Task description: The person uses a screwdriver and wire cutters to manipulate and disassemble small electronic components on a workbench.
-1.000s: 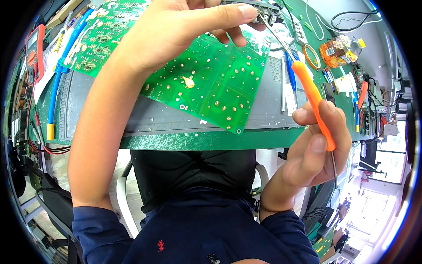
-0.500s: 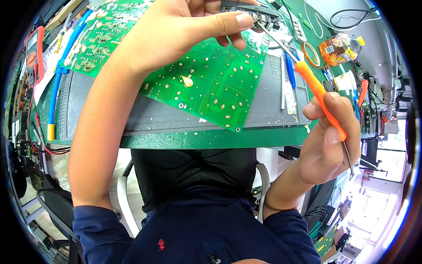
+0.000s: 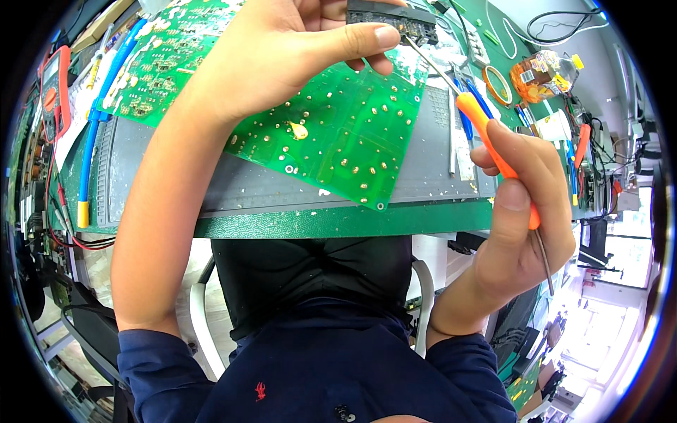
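Note:
My left hand (image 3: 275, 63) grips a black slotted plastic part (image 3: 395, 27) at the far edge, its thumb stretched along the near side. What the part is, I cannot make out, and most of those fingers are hidden. In my right hand (image 3: 539, 211) is a screwdriver with an orange handle (image 3: 490, 137) and a thin metal shaft showing at both ends. Its far tip meets the near side of the black part. Beneath the left hand lies a large green circuit board (image 3: 331, 151) with solder joints and a yellowish blob.
The board rests on a grey work mat (image 3: 247, 190) over a green table. At left are a blue tube-like tool (image 3: 92, 141) and a red multimeter (image 3: 53, 92). At right lie a tape roll (image 3: 497, 86), a drink bottle (image 3: 543, 76), a white cup (image 3: 553, 127) and blue-handled tools.
My right hand has moved up and to the left with the screwdriver, its tip shifting slightly left. The black part has turned a little in my left hand.

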`<state>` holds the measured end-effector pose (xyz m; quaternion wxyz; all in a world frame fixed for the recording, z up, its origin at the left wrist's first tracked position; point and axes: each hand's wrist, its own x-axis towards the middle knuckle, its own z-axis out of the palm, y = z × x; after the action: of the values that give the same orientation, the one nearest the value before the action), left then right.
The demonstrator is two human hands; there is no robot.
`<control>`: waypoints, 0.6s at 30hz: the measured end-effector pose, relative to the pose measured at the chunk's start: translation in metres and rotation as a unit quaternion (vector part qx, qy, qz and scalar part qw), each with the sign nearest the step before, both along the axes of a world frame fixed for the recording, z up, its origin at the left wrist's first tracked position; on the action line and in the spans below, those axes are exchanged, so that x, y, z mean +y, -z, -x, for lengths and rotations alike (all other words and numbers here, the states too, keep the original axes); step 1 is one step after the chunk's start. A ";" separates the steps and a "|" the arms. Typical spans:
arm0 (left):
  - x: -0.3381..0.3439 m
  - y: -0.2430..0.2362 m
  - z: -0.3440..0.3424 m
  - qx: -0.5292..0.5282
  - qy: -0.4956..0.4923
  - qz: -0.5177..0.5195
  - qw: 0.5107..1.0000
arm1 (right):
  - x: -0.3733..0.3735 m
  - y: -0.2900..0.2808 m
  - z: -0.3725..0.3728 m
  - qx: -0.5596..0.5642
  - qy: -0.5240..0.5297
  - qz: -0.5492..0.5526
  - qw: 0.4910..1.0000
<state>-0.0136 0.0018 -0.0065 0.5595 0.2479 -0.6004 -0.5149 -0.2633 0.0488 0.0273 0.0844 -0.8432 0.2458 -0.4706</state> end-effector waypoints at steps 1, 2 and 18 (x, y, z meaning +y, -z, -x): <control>0.000 0.000 0.001 -0.001 -0.004 0.003 1.000 | 0.000 0.000 0.000 0.004 0.000 0.001 1.000; 0.001 0.000 0.001 -0.007 -0.012 0.005 1.000 | 0.000 0.002 0.000 0.005 0.000 -0.002 1.000; 0.002 0.000 -0.002 0.002 -0.011 -0.013 1.000 | -0.003 0.004 0.003 -0.067 -0.016 -0.075 0.995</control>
<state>-0.0121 0.0037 -0.0066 0.5635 0.2606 -0.5896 -0.5167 -0.2668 0.0455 0.0229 0.1715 -0.8050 0.2607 -0.5046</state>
